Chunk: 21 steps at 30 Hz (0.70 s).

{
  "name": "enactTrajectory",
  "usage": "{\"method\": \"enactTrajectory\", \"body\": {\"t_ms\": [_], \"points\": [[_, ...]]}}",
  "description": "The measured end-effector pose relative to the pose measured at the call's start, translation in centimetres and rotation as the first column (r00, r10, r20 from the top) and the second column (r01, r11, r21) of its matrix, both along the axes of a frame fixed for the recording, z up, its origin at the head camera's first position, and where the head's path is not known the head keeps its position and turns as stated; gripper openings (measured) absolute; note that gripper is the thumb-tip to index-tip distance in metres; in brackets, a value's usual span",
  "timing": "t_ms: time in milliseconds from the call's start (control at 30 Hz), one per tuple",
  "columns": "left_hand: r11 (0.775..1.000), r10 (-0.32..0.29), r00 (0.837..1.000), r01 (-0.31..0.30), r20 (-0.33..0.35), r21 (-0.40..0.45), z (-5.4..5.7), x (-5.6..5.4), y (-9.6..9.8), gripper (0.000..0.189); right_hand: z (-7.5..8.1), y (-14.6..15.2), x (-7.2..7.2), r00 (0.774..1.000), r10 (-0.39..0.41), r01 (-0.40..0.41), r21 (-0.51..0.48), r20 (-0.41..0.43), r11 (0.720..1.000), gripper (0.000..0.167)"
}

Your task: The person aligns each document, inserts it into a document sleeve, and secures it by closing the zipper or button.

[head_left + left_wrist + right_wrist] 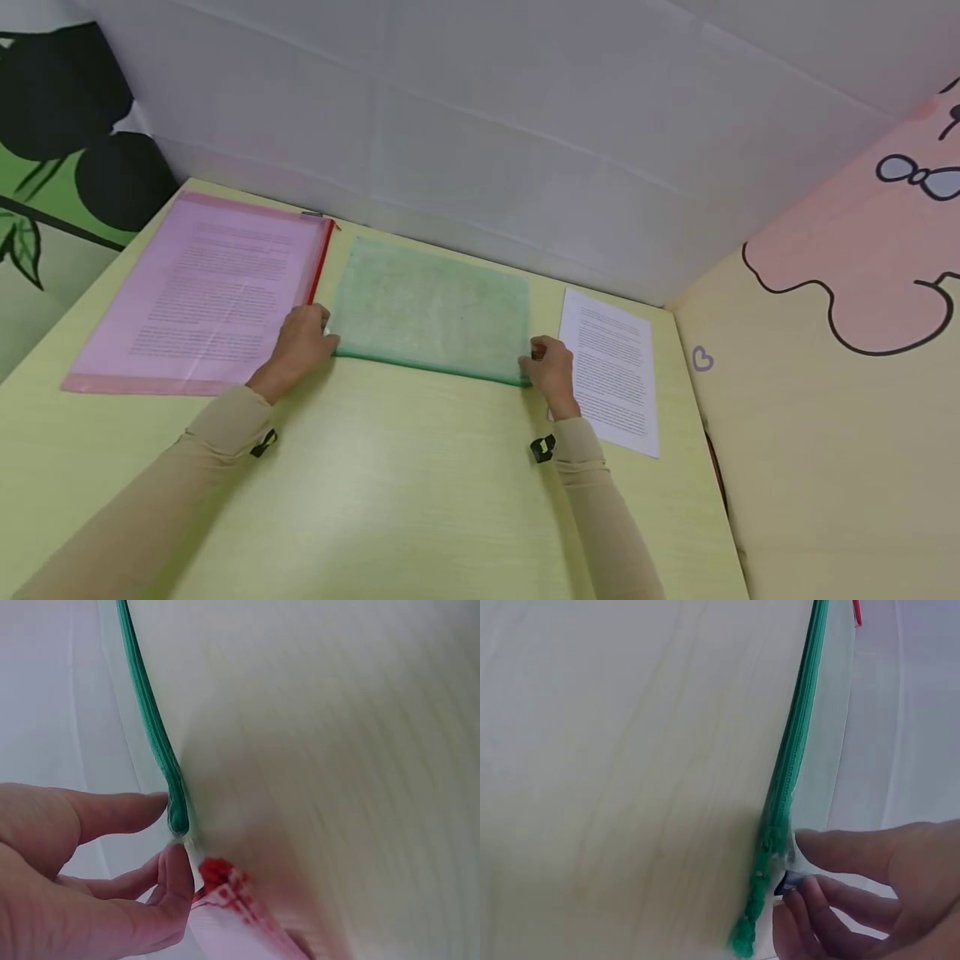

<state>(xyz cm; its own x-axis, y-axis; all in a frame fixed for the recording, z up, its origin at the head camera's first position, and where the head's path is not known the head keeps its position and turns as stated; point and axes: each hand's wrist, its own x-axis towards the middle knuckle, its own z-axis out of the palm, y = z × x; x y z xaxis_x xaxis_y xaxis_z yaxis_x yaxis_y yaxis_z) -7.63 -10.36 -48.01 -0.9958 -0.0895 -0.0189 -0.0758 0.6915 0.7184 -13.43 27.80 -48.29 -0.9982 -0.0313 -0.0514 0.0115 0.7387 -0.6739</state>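
A translucent green zip folder (435,304) lies flat on the table with its green zip along the near edge. At its near left corner is my left hand (302,340); in the left wrist view, thumb and fingers pinch the corner by the zip's end (177,814). My right hand (551,367) is at the near right corner. In the right wrist view, its thumb and curled fingers pinch that corner beside the zip (795,750), with a small dark tab (787,882) at the fingertips.
Left of the green folder lies a pink zip folder (213,292) with a red zip and printed paper inside. To the right is a printed white sheet (611,375), partly behind my right hand. A pale wall covering (480,150) rises behind the table (405,483).
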Motion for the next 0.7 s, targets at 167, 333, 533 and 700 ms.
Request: {"method": "enactTrajectory", "body": {"t_ms": [167, 333, 533, 700], "points": [[0.997, 0.034, 0.999, -0.035, 0.021, 0.072, 0.2, 0.3, 0.3, 0.029, 0.0, 0.4, -0.3, 0.996, -0.018, 0.015, -0.032, -0.083, 0.999, 0.023], [0.992, 0.048, 0.998, -0.051, 0.028, 0.116, 0.3, 0.7, 0.4, 0.026, -0.1, 0.9, -0.6, 0.993, -0.006, 0.002, -0.032, -0.115, 0.999, 0.017], [0.988, 0.051, 0.999, -0.049, -0.008, 0.149, 0.8, 1.6, 0.6, 0.022, 0.6, 1.6, -0.9, 0.991, 0.021, -0.028, -0.051, -0.132, 0.998, 0.014], [0.987, 0.014, 1.0, -0.011, -0.017, 0.162, 1.5, 2.9, 0.7, 0.021, 0.8, 2.2, -1.4, 0.992, 0.044, -0.049, -0.044, -0.118, 0.998, 0.014]]}}
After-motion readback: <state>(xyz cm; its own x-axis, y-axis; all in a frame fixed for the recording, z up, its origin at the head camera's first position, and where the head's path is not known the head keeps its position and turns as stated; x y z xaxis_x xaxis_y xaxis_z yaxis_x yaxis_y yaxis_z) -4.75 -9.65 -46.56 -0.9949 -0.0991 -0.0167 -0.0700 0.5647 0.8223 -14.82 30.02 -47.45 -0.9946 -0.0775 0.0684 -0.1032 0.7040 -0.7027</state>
